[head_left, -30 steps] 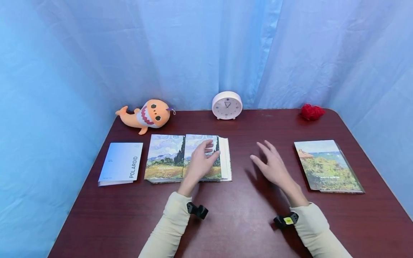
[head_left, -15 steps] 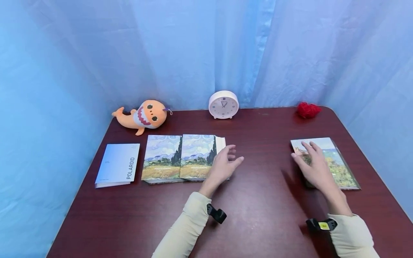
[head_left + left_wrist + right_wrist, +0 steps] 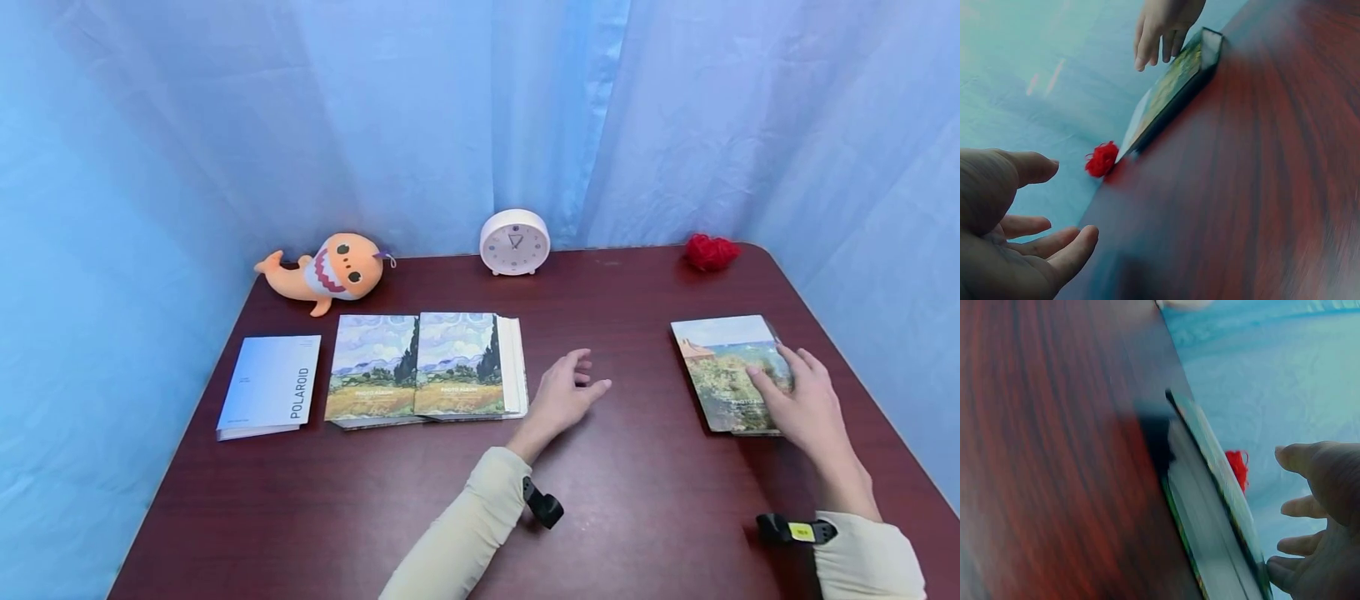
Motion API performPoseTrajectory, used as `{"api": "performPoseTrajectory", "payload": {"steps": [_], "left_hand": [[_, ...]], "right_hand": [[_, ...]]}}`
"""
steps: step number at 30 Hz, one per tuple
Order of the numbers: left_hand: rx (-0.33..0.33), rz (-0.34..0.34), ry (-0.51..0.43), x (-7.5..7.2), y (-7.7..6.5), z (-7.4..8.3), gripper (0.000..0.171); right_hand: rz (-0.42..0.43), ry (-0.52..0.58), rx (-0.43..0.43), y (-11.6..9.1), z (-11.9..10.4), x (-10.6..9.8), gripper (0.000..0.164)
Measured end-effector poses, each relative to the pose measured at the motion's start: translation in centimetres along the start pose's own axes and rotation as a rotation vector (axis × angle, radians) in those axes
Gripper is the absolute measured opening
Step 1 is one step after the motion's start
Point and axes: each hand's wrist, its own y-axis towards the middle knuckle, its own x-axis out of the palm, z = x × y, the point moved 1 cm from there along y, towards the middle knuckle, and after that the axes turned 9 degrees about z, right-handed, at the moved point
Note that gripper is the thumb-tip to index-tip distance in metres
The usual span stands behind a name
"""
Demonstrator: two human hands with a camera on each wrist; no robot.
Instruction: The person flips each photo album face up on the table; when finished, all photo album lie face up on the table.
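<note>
My right hand (image 3: pixel 806 408) is over the right side of a photo album (image 3: pixel 720 367) with a seaside painting on its cover. In the right wrist view its fingers (image 3: pixel 1300 545) are spread and loosely bent, and the album's page edges (image 3: pixel 1207 525) face the camera. Whether the fingertips touch the cover, I cannot tell. My left hand (image 3: pixel 562 396) hovers over the table with relaxed fingers and holds nothing. To its left lie two photo albums with cypress paintings: the right one (image 3: pixel 457 367) partly overlaps the left one (image 3: pixel 371 367).
A blue-white Polaroid album (image 3: pixel 270 383) lies at the left of the dark wooden table (image 3: pixel 375 517). Along the back are an orange shark plush (image 3: pixel 330 271), a white clock (image 3: pixel 515 242) and a red yarn-like bundle (image 3: pixel 711 252). Blue curtains (image 3: pixel 420 125) hang behind.
Both hands have moved right. The left hand has gone from above the cypress albums to the table beside them. The right hand has come from mid-table to the seaside album.
</note>
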Motion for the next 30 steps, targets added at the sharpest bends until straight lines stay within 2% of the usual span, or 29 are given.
{"api": "performPoseTrajectory", "payload": {"steps": [12, 24, 30], "left_hand": [[0.021, -0.055, -0.016, 5.0, 0.6, 2.1, 0.059], [0.018, -0.098, 0.119, 9.7, 0.6, 3.9, 0.072], [0.006, -0.14, 0.122, 11.3, 0.6, 4.9, 0.075]], "right_hand": [[-0.009, -0.018, 0.064, -0.3, 2.5, -0.9, 0.07], [-0.04, -0.02, 0.046, -0.6, 3.6, -1.0, 0.071], [-0.061, -0.021, 0.068, -0.8, 4.0, -1.1, 0.074]]}}
